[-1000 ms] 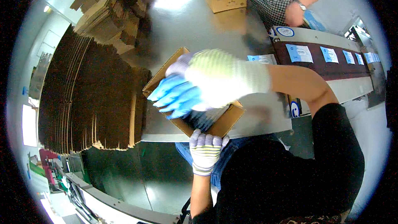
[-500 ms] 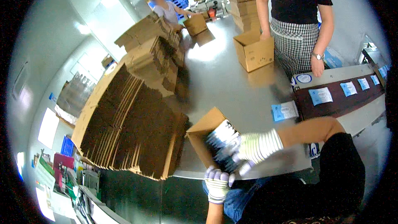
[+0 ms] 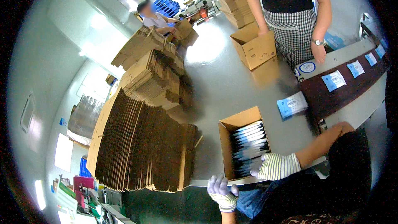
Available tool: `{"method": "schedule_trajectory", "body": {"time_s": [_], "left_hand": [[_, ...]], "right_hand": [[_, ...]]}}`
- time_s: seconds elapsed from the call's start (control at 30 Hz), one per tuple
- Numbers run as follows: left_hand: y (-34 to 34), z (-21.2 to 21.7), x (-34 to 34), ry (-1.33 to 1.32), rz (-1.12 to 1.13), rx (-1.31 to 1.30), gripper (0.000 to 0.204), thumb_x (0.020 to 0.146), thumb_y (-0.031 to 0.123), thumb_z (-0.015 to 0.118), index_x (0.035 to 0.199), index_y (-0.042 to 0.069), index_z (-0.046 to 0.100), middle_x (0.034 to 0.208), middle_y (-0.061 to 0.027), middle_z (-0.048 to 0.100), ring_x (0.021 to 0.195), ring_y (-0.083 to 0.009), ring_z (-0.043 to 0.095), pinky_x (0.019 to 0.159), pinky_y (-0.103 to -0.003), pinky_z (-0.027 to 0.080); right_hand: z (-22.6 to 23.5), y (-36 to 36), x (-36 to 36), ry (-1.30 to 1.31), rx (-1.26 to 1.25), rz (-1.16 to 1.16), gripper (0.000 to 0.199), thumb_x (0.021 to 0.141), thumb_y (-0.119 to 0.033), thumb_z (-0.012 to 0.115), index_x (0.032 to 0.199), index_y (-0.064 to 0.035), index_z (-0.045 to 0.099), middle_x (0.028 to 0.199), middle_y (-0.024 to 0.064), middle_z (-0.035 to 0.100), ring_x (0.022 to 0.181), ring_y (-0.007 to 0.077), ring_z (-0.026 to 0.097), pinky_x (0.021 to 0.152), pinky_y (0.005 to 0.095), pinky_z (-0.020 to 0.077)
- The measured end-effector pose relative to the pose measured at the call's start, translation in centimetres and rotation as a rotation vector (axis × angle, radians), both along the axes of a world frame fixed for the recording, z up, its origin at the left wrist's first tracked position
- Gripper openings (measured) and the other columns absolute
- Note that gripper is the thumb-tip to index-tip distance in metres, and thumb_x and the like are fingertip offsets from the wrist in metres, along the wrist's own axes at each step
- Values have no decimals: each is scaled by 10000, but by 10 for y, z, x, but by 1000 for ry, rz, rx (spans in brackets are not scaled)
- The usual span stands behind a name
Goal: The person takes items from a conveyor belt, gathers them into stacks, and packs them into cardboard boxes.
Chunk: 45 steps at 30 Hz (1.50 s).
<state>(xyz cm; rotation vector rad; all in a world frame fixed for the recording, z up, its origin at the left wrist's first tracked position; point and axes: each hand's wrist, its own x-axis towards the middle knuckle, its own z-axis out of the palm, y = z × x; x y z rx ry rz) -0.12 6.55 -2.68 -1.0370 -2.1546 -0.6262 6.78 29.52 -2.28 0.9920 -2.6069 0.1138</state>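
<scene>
1. Turned since half a second ago, the open box (image 3: pixel 244 117) stands squarer to the near edge of the table (image 3: pixel 219 89), and the left hand (image 3: pixel 222 191) has loosened from its corner.
2. From where I stand, that box sits at the table's near side, with white-and-blue packets (image 3: pixel 251 135) in a row inside.
3. The right hand (image 3: pixel 280 166) reaches over its near right side, fingertips down at the packets; I can't tell whether they pinch any. The left hand is beside the near left corner, thumb away from the loosely bent fingers, seemingly holding nothing.
4. So close to the edge, the box could tip or slide off if pushed toward the body, since the left hand seems not to brace it. Pressing hard could crease the packets or make the row lean.
5. Around them, stacked flat cardboard (image 3: pixel 141 141) crowds the left side. Farther off, a co-worker (image 3: pixel 290 16) has an arm in a second box (image 3: pixel 259 54). To the right, a dark belt (image 3: pixel 348 94) carries spaced packets; a loose packet (image 3: pixel 292 104) lies off its end, where others could pile up if left.
</scene>
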Motion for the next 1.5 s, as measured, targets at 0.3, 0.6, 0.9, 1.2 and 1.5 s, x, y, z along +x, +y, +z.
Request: {"method": "schedule_trajectory", "body": {"time_s": [0.3, 0.6, 0.9, 1.2, 1.5], "left_hand": [[-6, 19, 2, 67, 178, -124, 251, 832, 210, 605, 1040, 94, 526, 1028, -89, 590, 1014, -320, 548, 906, -461, 403], [-68, 88, -50, 356, 342, -221, 40, 849, 83, 540, 872, 50, 539, 908, -134, 603, 863, -325, 592, 855, -473, 479], [-154, 240, -143, 904, 903, -340, 300, 910, 228, 561, 1169, 81, 528, 1222, -132, 529, 1182, -339, 474, 978, -471, 428], [-208, 255, -242, 116, 1006, -185, 324, 947, 267, 516, 1180, 47, 563, 1202, -178, 557, 1129, -345, 500, 962, -431, 432], [-239, 240, -240, -29, 740, 138, 237, 906, 105, 588, 1107, -20, 575, 1104, -165, 574, 992, -258, 562, 879, -328, 481]], "right_hand": [[27, 101, -275, 67, 3, -963, 749, 835, -409, 578, 1395, 17, 321, 1424, 257, 338, 1329, 390, 316, 1095, 523, 231], [-81, 5, -88, -531, -204, -219, 706, 749, -372, 694, 1298, -17, 429, 1292, 198, 467, 1162, 379, 472, 972, 490, 417], [-143, 0, 2, -361, -222, -233, 587, 811, -453, 558, 1245, -58, 532, 1351, 171, 447, 1271, 330, 397, 1022, 492, 355], [-170, -1, -11, -388, -389, -261, 564, 839, -494, 511, 1258, -117, 532, 1379, 118, 438, 1281, 316, 369, 1033, 508, 300], [-72, 33, -5, -583, -1181, -397, 793, 850, -397, 630, 1451, -80, 222, 1337, 184, 485, 1182, 317, 507, 1024, 441, 382]]}}
